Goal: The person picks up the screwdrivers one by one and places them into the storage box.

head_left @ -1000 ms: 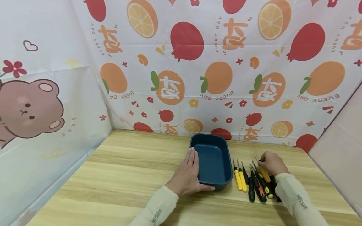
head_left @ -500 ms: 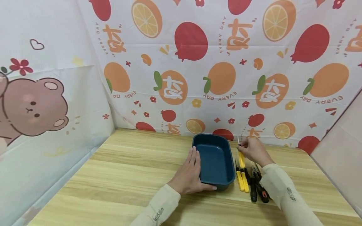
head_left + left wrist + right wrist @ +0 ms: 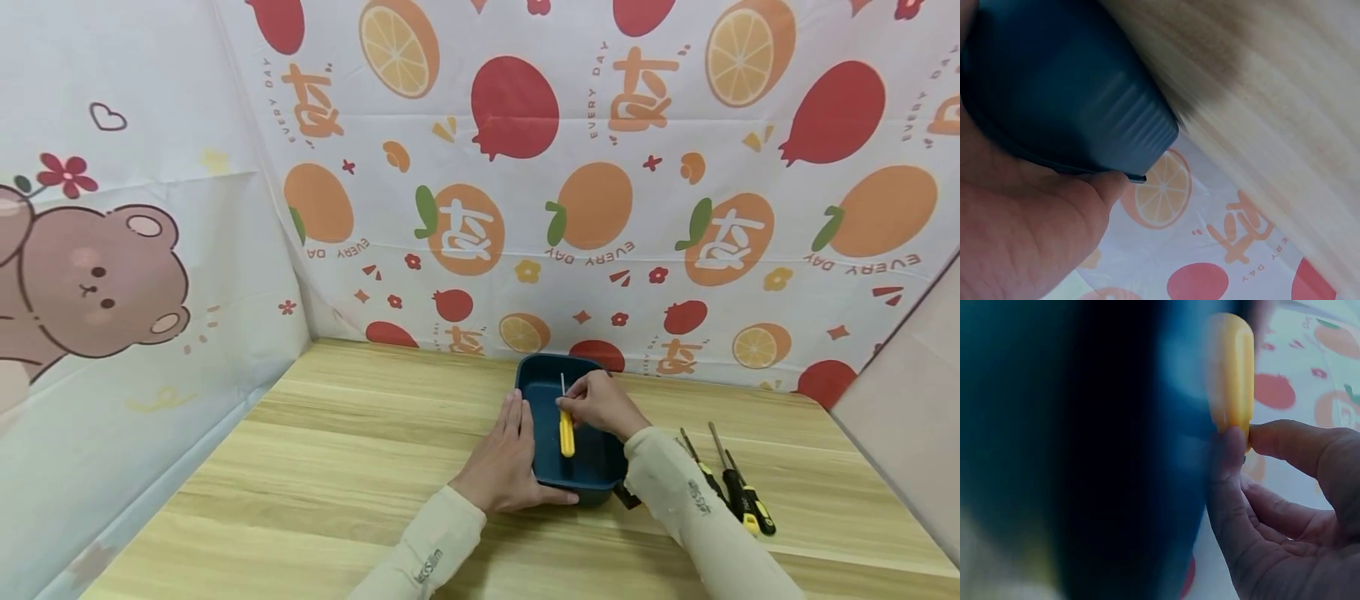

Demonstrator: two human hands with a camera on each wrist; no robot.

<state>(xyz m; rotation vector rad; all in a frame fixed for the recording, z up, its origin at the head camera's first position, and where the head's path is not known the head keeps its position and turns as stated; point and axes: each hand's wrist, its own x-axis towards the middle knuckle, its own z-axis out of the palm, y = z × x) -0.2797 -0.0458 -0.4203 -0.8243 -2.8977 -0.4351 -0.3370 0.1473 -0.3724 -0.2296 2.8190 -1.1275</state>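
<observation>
My right hand (image 3: 606, 405) pinches a screwdriver (image 3: 567, 435) with a yellow handle over the dark blue rectangular bin (image 3: 545, 482). Its thin metal shaft points toward the back wall and the handle toward me. In the right wrist view, thumb and fingertips meet at the neck of the yellow handle (image 3: 1232, 369), and the bin's wall is a close blur. My left hand (image 3: 497, 467) rests against the bin's near left corner. Its fingers lie straight along the left side and the thumb stretches along the front. In the left wrist view the thumb (image 3: 1110, 187) touches the rim.
Several black and yellow screwdrivers (image 3: 738, 497) lie on the wooden table (image 3: 360, 467) right of the bin. My right sleeve (image 3: 693, 500) hides others; one black handle (image 3: 627, 497) shows by the bin's front corner. A fruit-print cloth (image 3: 517, 208) hangs close behind the bin.
My right hand has lifted the yellow screwdriver from the group at the right and carried it left over the bin. My left hand stays on the bin. The head view has shifted slightly.
</observation>
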